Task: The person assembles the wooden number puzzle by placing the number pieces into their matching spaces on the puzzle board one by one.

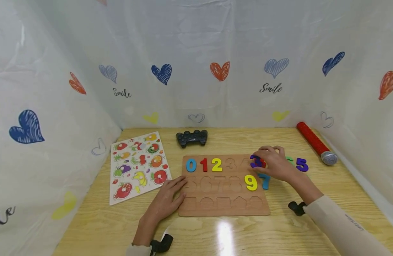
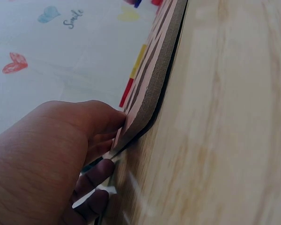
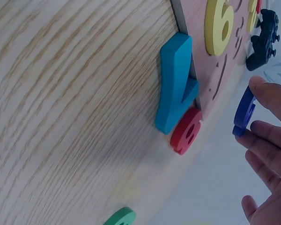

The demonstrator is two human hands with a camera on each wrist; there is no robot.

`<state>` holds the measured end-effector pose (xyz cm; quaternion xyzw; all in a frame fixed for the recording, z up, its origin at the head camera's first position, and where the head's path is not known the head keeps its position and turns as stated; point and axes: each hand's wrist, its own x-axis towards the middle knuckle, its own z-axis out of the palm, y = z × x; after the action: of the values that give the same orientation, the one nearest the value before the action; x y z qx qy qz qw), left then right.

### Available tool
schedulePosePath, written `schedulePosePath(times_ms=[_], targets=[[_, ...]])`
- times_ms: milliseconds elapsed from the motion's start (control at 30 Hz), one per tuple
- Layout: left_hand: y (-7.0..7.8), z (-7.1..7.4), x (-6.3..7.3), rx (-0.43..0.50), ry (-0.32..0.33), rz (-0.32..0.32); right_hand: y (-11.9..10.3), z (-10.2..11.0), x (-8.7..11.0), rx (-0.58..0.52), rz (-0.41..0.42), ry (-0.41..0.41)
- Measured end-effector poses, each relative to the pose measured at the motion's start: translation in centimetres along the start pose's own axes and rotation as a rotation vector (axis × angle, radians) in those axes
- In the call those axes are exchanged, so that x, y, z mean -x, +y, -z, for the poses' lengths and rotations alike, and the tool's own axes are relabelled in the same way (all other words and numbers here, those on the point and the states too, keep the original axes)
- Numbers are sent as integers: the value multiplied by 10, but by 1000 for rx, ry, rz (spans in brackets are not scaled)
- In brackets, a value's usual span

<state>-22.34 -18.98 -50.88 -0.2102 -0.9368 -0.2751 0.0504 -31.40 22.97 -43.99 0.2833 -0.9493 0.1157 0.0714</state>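
My right hand (image 1: 274, 164) pinches a dark blue number 3 piece (image 3: 245, 111) between thumb and fingers, above the top right corner of the wooden number board (image 1: 226, 216). My left hand (image 1: 167, 200) rests at the board's left edge, its fingertips touching the rim. In the board's top row sit a light blue 0 (image 1: 191, 165), a red 1 (image 1: 204, 165) and a yellow 2 (image 1: 217, 164). A yellow 9 (image 1: 251, 182) lies on its right side. Just off that edge is a blue 7 (image 3: 171, 84), with a red piece (image 3: 186, 131) beside it.
A purple 5 (image 1: 302, 164) and a partly hidden green piece (image 1: 290, 159) lie to the right of my right hand. Left stands a fruit puzzle board (image 1: 135, 192). A black game controller (image 1: 192, 138) sits behind, and a red microphone (image 1: 313, 139) lies at the back right.
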Motion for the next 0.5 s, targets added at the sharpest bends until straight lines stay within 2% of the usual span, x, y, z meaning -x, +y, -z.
schedulePosePath(times_ms=[500], targets=[[2, -1, 0, -17, 20, -8, -12, -3, -12, 8, 20, -19]])
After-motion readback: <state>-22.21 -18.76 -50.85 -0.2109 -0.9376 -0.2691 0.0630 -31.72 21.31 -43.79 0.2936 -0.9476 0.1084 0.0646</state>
